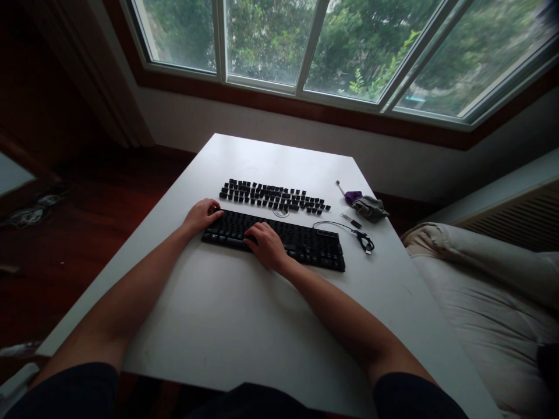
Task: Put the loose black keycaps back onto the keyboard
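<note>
A black keyboard (301,235) lies on the white table, with rows of keys removed in its upper part and keycaps still seated along its front and right end. My left hand (203,216) grips the keyboard's far left corner, thumb and fingers closed round the edge. Over the keyboard's middle front, my right hand (266,244) has bent fingers drawn together at the keys; whatever lies between the fingertips is hidden. Beyond the keyboard, loose black keycaps (262,195) stand in several rows. A thin wire ring (280,213) sits between them and the keyboard.
The keyboard's cable (362,238) lies bundled on the right of the white table (209,326). Near it are a small dark-handled tool (351,220), a small brush (339,186), and purple (351,198) and grey cloths (370,208). A light sofa (463,302) stands at the right.
</note>
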`<state>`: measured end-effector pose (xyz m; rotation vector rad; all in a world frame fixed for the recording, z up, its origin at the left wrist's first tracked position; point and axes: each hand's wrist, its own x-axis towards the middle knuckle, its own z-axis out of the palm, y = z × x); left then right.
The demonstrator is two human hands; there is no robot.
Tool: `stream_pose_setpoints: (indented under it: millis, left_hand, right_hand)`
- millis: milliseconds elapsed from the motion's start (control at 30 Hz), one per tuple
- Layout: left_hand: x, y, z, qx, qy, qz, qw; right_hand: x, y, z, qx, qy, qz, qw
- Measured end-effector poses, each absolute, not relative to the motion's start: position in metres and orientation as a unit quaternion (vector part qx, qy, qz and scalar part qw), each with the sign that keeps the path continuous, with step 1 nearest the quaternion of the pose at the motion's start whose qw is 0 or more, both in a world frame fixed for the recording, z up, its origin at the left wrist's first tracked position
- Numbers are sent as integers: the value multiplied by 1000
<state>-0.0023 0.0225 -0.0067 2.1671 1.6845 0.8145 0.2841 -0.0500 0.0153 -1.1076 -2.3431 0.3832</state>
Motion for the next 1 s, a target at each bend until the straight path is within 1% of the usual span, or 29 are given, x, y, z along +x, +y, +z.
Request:
stream_pose_setpoints:
  millis: [367,667,900,1000]
  left_hand:
    - [-2,23,-6,751,580,285,133]
    - [-2,22,-7,751,583,281,131]
    - [-3,23,-7,748,589,277,130]
    - [-3,23,-7,750,587,276,131]
  right_hand:
    - [282,-46,10,-423,-847,157,281]
    - [281,-49,21,-423,-869,102,238]
    - [288,-49,22,-408,-881,100,218]
    - [302,-40,30,-422,-869,118,230]
